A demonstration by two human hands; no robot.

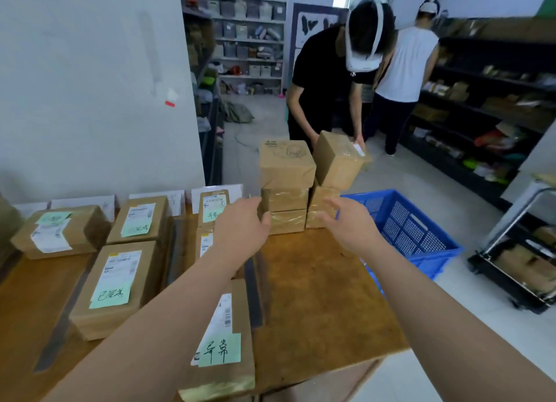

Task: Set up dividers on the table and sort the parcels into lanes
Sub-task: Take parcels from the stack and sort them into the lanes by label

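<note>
A wooden table (316, 296) seen from above by the person working at it, both bare arms stretched forward. The left hand (240, 230) and right hand (352, 224) reach toward two stacks of brown parcels at the table's far right edge. Both hands are released, fingers spread and holding nothing. The left thumb is at the lowest box of the left stack (284, 191), which is three boxes high. The right hand is just beside the right stack (319, 209); whether it touches cannot be told.

Across the table, another person (325, 80) in a black shirt bends over and holds a tilted box (338, 161) on top of the right stack.

Dark divider strips (252, 293) lie along the table, splitting it into lanes. In the left lanes lie labelled parcels (114, 287), several bearing green handwritten notes. White cards (156, 200) stand along the far edge.

A blue crate (406, 227) sits on the floor right of the table, a trolley (517, 266) farther right.
</note>
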